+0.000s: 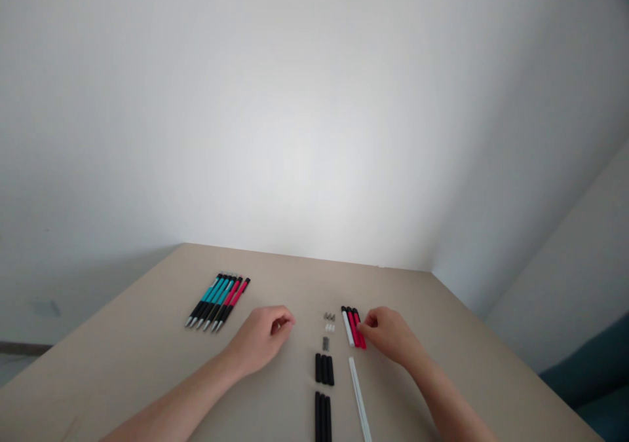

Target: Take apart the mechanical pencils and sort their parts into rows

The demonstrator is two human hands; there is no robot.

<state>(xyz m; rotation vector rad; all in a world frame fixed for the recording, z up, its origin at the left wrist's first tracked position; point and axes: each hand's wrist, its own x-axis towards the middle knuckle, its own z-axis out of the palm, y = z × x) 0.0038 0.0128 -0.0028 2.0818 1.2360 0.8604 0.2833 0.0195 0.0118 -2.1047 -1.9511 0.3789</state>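
My right hand (388,337) is closed, its thumb and fingertips pinching the rightmost red pen barrel (362,340) in a short row. A white pen barrel (348,328) with a black top lies at that row's left end. To the left, my left hand (265,338) rests above the table with its fingers curled together and nothing visible in them. Between the hands lie small metal pen tips (329,316), small white pieces (329,328) and small grey pieces (325,344). Nearer me are short black grips (324,370), longer black tubes (323,416) and thin white refills (360,399).
Several assembled pens (216,302), teal and red with black grips and silver tips, lie side by side at the back left of the beige table (289,278). A pale wall (295,134) stands behind it. Dark teal fabric (594,363) hangs at the right.
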